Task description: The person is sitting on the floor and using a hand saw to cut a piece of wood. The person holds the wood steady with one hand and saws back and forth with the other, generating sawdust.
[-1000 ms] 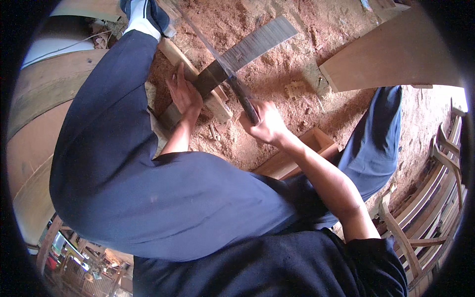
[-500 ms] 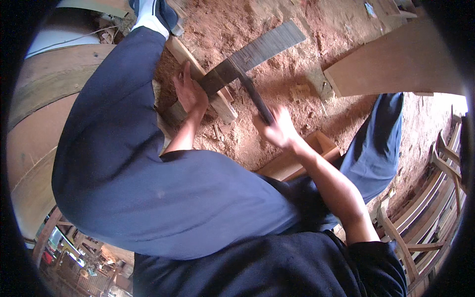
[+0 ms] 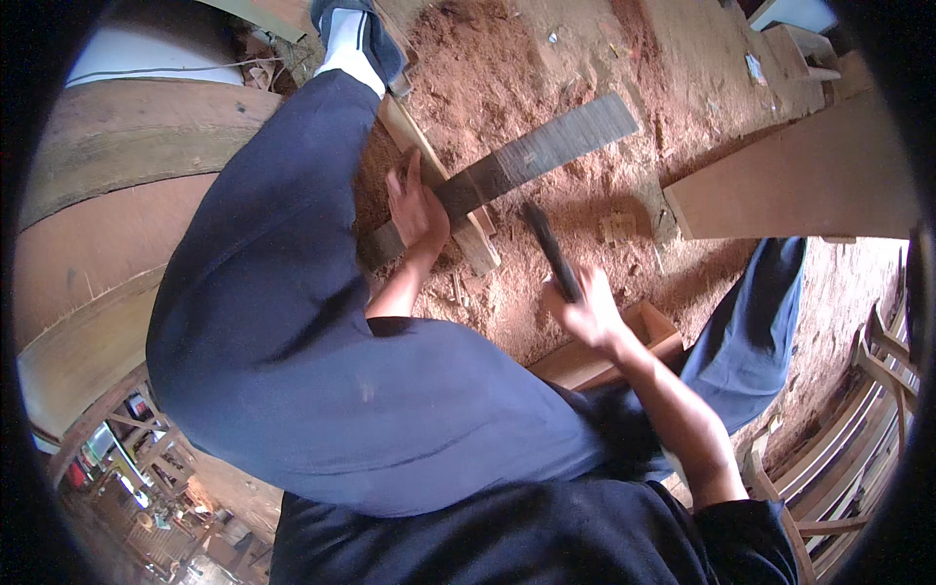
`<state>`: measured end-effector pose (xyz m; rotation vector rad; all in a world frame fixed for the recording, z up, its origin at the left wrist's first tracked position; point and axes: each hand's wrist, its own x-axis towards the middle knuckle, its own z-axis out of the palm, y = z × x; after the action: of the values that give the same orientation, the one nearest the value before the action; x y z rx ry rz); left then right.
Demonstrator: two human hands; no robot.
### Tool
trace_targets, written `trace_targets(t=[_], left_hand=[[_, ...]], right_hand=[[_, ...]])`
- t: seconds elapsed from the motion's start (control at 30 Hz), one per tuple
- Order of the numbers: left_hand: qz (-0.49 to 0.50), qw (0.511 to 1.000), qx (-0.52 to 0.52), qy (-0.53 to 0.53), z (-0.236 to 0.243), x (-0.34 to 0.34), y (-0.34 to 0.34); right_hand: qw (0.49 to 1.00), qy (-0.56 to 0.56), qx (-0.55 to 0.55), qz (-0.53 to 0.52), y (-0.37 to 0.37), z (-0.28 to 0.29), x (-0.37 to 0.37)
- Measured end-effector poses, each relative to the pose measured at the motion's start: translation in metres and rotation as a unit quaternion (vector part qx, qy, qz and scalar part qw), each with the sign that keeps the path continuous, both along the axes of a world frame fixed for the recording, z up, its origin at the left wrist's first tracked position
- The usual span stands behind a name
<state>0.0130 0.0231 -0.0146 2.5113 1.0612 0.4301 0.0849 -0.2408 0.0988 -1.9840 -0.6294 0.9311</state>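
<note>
A dark striped board (image 3: 561, 138) lies diagonally across a pale wooden batten (image 3: 480, 244) on the sawdust-covered floor. My left hand (image 3: 417, 210) rests with outstretched fingers against these two pieces where they cross, left of the crossing. My right hand (image 3: 585, 307) grips the dark handle of a hand tool (image 3: 551, 249), angled up toward the board and right of the batten; its blade is too blurred to make out. An open wooden box (image 3: 658, 330) sits just beyond my right forearm.
My outstretched left foot (image 3: 356, 44) is by the batten's far end. Curved panels (image 3: 117, 224) line the left side, a broad panel (image 3: 790, 185) juts in at upper right, and long timbers with frames (image 3: 838, 458) lie at lower right. A cluttered workshop area shows at lower left.
My right hand has drawn the tool back toward me, away from the boards' crossing. My left hand stays on the wood. The whole view has shifted, so the scene sits lower and further right.
</note>
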Motion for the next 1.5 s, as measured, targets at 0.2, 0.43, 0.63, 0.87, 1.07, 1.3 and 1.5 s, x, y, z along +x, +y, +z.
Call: trace_targets(t=[0.2,0.43,0.63,0.87,1.07,1.3,1.5], left_hand=[[0.008,0.999,-0.028,0.016,0.011,0.001,-0.002],[-0.033,0.999,-0.005,0.005,-0.013,-0.007,0.012],[-0.013,1.0,-0.008,0.008,0.003,0.0,-0.005],[-0.032,0.999,-0.016,-0.007,0.018,0.009,-0.005],[-0.028,0.998,-0.045,0.023,-0.013,-0.003,-0.002],[-0.034,0.999,0.026,-0.013,0.008,-0.014,0.003],[-0.03,0.999,-0.035,-0.011,-0.003,0.007,-0.011]], right_hand=[[1.0,-0.02,0.007,-0.008,-0.022,-0.007,-0.011],[0.999,0.043,-0.005,-0.032,0.01,-0.012,0.0],[0.991,-0.124,0.04,-0.001,-0.016,-0.035,-0.027],[0.997,-0.073,0.01,0.008,-0.011,-0.019,-0.013],[0.994,-0.093,0.059,-0.023,-0.012,-0.023,-0.017],[0.996,-0.034,0.078,0.002,-0.026,-0.015,-0.024],[0.998,-0.048,0.023,-0.036,0.004,-0.026,-0.011]])
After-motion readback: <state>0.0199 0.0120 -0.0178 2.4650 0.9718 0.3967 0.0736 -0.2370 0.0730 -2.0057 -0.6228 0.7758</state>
